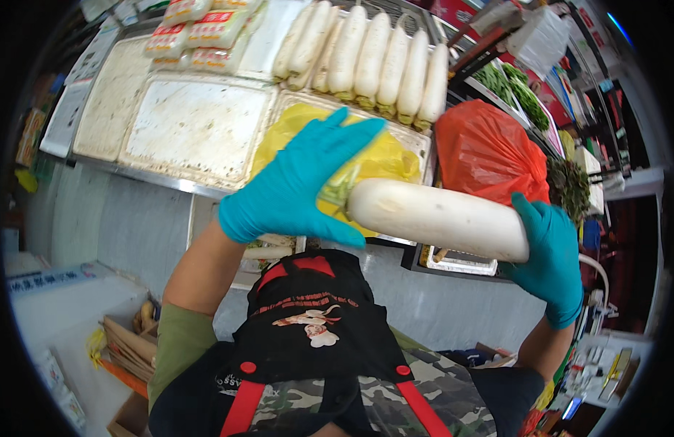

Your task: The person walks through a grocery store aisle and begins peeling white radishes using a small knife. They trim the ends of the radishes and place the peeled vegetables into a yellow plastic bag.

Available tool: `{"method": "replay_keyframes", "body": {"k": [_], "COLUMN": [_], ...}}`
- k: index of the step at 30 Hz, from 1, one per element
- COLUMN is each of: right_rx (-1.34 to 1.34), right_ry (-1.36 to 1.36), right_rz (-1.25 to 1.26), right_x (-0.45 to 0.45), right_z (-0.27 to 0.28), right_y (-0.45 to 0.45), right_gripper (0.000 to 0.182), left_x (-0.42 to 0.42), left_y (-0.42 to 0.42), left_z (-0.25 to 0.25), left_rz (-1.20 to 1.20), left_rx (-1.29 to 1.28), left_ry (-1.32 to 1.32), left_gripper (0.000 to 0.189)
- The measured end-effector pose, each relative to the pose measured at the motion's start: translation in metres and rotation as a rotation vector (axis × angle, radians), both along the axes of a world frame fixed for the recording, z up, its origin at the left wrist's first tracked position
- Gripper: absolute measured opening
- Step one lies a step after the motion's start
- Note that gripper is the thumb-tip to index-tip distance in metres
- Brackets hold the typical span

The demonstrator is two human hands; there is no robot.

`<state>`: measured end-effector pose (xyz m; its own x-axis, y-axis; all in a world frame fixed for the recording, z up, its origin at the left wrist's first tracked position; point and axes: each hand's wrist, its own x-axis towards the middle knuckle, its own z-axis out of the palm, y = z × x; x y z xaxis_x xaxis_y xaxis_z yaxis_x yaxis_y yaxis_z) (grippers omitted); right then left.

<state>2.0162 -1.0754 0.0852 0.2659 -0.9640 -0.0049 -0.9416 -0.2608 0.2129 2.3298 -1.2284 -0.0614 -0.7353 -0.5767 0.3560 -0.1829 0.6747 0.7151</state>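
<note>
A large white daikon radish (441,218) lies sideways in the air before me, with my right hand (550,251) gripping its right end. My left hand (299,185), in a teal glove like the right one, is spread with fingers apart just left of the radish's other end and holds nothing. Beneath it a yellow plastic bag (394,155) lies on a white tray (424,143), with pale green pieces showing by the radish. Behind the bag, several more daikons (372,60) rest side by side in a row, their leaf ends toward me.
A tied red plastic bag (484,147) bulges right of the tray. Dirt-specked white trays (200,128) sit at the left, with several printed plastic packs (217,30) behind. Leafy greens (520,93) stand far right. Below the counter edge is a small white tray (462,263).
</note>
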Motion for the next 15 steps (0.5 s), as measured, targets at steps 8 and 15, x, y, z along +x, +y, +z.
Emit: {"method": "replay_keyframes", "body": {"k": [8,15], "right_rx": [0.060,0.345], "right_ry": [0.074,0.119], "right_rz": [0.704,0.998], "right_x": [0.147,0.266], "right_z": [-0.004,-0.083], "right_y": [-0.132,-0.214], "right_gripper": [0.048,0.037], "left_x": [0.111,0.155], "left_y": [0.053,0.139], "left_z": [-0.064,-0.198], "left_rz": [0.287,0.779], "left_rx": [0.300,0.533], "left_ry": [-0.193,0.128], "left_gripper": [0.112,0.084]}}
